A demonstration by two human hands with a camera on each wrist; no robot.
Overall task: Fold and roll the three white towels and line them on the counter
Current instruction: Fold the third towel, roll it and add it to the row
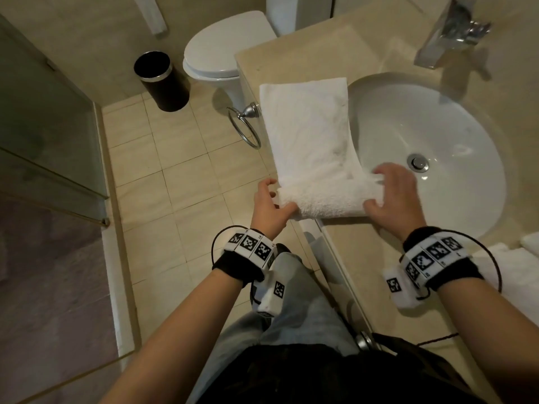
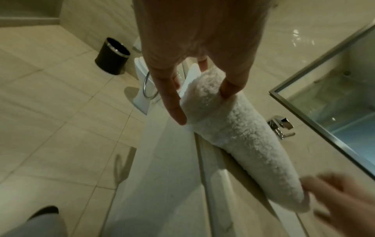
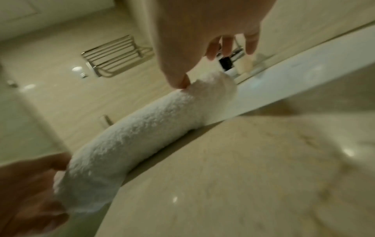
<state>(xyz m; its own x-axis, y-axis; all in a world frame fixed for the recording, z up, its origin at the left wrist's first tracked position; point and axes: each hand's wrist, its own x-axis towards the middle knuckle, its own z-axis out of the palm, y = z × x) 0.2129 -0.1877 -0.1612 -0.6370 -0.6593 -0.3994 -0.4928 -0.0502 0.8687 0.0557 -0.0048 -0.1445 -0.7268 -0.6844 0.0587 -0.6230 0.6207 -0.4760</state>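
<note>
On the beige worktop point(image 1: 294, 51) left of the sink point(image 1: 431, 135), I see the white towel point(image 1: 309, 126) lying flat, its near end rolled into a tube along the front edge. My left hand point(image 1: 269, 204) pinches the tube's left end, fingers point(image 2: 172, 102) curled around it. My right hand point(image 1: 392, 196) grips the right end, thumb pressed into the terry. More white towels point(image 1: 516, 258) sit at far right.

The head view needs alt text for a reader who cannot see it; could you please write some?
Both hands, left hand and right hand, grip the ends of a white towel, rolled at its near end, on a beige counter beside a white sink. A toilet and black bin stand beyond.
</note>
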